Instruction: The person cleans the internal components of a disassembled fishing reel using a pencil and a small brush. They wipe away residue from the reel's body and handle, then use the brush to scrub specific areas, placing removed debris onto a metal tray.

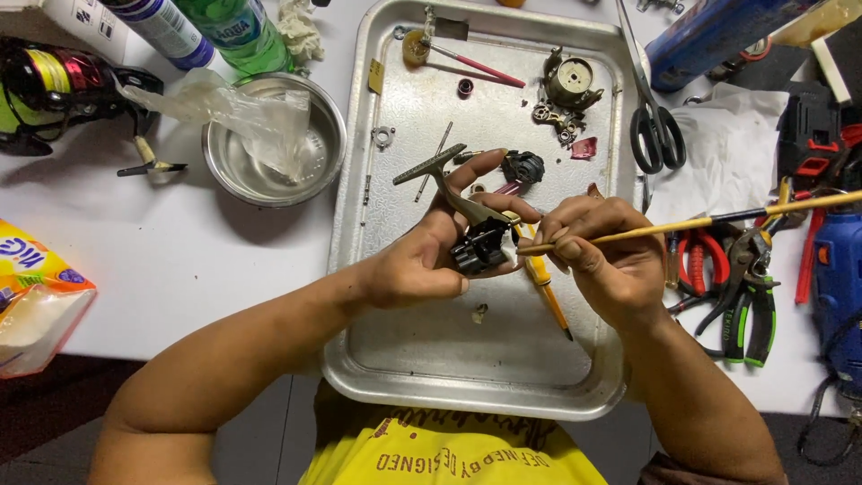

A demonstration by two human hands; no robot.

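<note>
Brushing a reel body over the metal tray (pixel 359 180).
My left hand (pixel 422 260) clamps the reel body (pixel 476 238); my right hand (pixel 602 256) pinches a thin brush (pixel 700 222) against it.

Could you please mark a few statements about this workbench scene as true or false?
1. The left hand holds a dark fishing reel body over the metal tray. True.
2. The right hand holds a pair of scissors. False: it holds a thin yellow-handled brush; the scissors lie at the tray's right edge.
3. The steel bowl sits inside the tray. False: it stands on the table, left of the tray.
4. A clear plastic bag lies partly in the bowl. True.
5. Pliers lie right of the tray. True.
</note>
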